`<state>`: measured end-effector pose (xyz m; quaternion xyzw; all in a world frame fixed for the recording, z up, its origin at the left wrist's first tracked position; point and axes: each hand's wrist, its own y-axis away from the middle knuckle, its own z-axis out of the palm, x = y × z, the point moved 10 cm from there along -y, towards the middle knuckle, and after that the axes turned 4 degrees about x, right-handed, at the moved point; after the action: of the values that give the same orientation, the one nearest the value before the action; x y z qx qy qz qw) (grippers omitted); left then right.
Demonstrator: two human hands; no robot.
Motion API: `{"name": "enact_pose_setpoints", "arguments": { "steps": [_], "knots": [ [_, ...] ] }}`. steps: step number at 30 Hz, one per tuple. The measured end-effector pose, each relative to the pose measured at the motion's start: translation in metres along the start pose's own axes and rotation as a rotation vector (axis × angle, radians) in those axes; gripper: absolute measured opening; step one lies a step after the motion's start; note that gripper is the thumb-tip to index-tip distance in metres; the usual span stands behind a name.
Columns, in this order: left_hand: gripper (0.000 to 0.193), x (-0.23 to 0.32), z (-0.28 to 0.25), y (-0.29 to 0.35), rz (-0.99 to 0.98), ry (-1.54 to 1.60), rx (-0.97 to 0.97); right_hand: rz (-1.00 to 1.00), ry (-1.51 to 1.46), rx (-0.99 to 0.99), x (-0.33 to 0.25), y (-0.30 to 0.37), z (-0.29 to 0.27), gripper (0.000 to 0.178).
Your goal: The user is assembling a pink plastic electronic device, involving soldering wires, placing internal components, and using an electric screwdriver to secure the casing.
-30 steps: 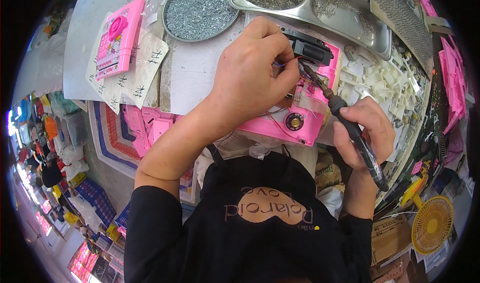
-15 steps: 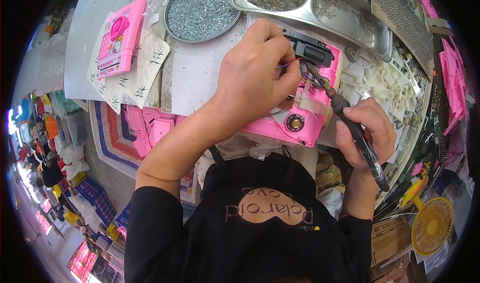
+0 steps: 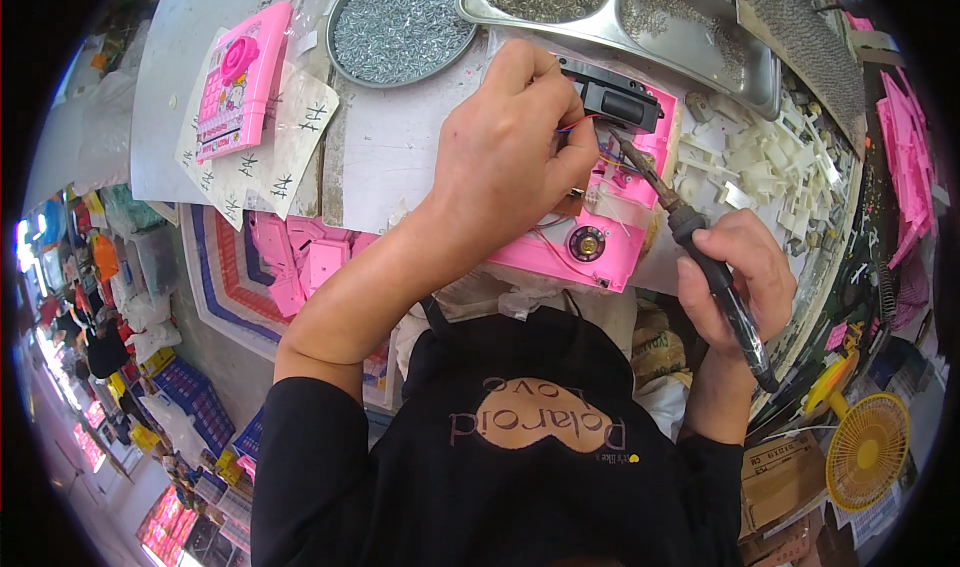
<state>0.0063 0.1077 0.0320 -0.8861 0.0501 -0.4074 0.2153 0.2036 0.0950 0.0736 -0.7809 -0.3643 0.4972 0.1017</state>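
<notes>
My right hand (image 3: pixel 742 282) is closed round the black handle of a soldering iron (image 3: pixel 686 223). Its metal tip points up and left, beside a black plastic module (image 3: pixel 618 102) on an open pink plastic housing (image 3: pixel 622 259). My left hand (image 3: pixel 515 142) reaches across the housing in a pinch. Thin red and blue wires (image 3: pixel 578 124) come out at its fingertips near the iron's tip; the fingers hide where they end. Lower in the housing sits a small round speaker (image 3: pixel 587 244), with more loose wires around it. Whether the tip touches a joint is too small to tell.
Behind the housing stand a round tray of screws (image 3: pixel 400 27) and a steel compartment tray (image 3: pixel 690 72) with small springs. White plastic parts (image 3: pixel 770 167) are heaped at the right. A pink boxed toy (image 3: pixel 245 82) lies on paper at the left. A yellow fan (image 3: pixel 867 452) stands lower right.
My right hand and the iron's handle have dropped slightly, while the tip stays near the same spot by the module. My left hand keeps its pinch with hardly any movement.
</notes>
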Motion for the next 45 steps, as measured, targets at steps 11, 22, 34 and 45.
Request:
{"name": "enact_pose_setpoints", "arguments": {
  "steps": [11, 22, 34, 45],
  "knots": [
    [0.012, 0.001, 0.0, -0.001, -0.005, -0.018, 0.003, 0.047, -0.036, 0.032, -0.007, 0.009, -0.023, 0.035],
    [0.011, -0.002, 0.002, 0.001, -0.12, 0.012, -0.031, 0.027, -0.019, 0.111, -0.008, 0.023, -0.047, 0.035],
    [0.029, 0.061, 0.027, 0.022, 0.28, -0.123, -0.455, 0.1, -0.022, 0.236, 0.0, 0.041, -0.07, 0.033],
    [0.021, 0.052, 0.047, 0.016, 0.324, -0.056, -0.524, 0.116, -0.001, 0.241, 0.004, 0.042, -0.071, 0.032]
  ]
}}
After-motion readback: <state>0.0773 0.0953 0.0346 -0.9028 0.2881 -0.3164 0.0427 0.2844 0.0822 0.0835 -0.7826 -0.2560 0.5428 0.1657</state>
